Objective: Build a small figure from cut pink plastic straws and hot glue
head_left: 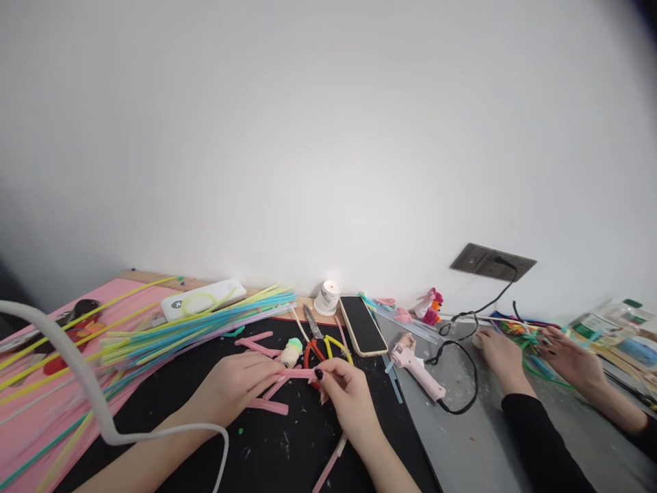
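A short pink pipe cleaner piece (298,373) is stretched level between my two hands above the black mat (256,452). My left hand (239,383) pinches its left end. Thumb and fingertips of my right hand (346,394) close on the other end. More pink pipe cleaner pieces (269,407) lie beside and under my left fingers. Just behind the held piece sits a small cream and green fuzzy figure (292,352). Scissors (314,329) with red and yellow handles lie behind my right hand, which partly hides them.
Long coloured pipe cleaners (205,329) spread over a pink sheet (31,431) at left. A white cable (92,370) crosses in front. A phone (363,325), white cup (327,298) and corded pink glue gun (418,370) lie right of centre. Another person's hands (569,359) work at far right.
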Motion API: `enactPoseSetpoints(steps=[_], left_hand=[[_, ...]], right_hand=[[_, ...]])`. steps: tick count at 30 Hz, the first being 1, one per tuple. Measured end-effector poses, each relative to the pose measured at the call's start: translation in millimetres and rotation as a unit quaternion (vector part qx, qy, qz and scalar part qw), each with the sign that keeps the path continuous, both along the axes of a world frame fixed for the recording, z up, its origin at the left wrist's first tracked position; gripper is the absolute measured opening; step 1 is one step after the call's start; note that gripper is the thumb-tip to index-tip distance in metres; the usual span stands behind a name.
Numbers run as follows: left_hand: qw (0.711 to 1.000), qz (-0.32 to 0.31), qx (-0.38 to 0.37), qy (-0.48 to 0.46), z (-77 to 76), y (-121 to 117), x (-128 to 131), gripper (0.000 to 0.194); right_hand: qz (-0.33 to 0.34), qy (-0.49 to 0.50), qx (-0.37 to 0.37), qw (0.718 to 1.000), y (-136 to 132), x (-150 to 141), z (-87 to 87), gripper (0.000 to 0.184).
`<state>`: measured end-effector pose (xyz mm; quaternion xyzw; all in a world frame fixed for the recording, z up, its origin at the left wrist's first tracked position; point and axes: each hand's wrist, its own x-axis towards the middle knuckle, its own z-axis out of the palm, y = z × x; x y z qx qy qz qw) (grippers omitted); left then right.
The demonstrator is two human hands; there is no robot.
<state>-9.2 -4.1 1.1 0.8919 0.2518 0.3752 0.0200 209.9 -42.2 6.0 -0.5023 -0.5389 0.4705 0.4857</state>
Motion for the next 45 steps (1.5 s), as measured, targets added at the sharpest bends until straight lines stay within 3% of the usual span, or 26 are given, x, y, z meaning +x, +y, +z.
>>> enactPoseSetpoints(steps=[10, 18, 26, 32, 45], left_hand=[[1.000, -0.012, -0.017, -0.004, 0.8, 0, 1, 0.019], [0.999, -0.011, -0.051, -0.002, -2.0, -1, 0, 0.019], [0.999, -0.015, -0.046, -0.002, 1.4, -3, 2, 0.021], [0.997, 0.008, -0.074, -0.002, -0.1, -3, 3, 0.022], [0.998, 0.010, -0.061, -0.006, -5.4, -1, 1, 0.021]], right_hand=[[-0.006, -0.031, 0.017, 0.999, -2, 1, -1.5, 0.013], [-0.015, -0.141, 0.091, 0.986, -5, 0, 3.7, 0.012], [-0.019, -0.166, 0.123, 0.978, -5, 2, 0.5, 0.011], [-0.021, -0.144, 0.108, 0.983, -4, 4, -1.5, 0.009], [-0.014, -0.130, 0.079, 0.988, -2, 5, -6.4, 0.009]])
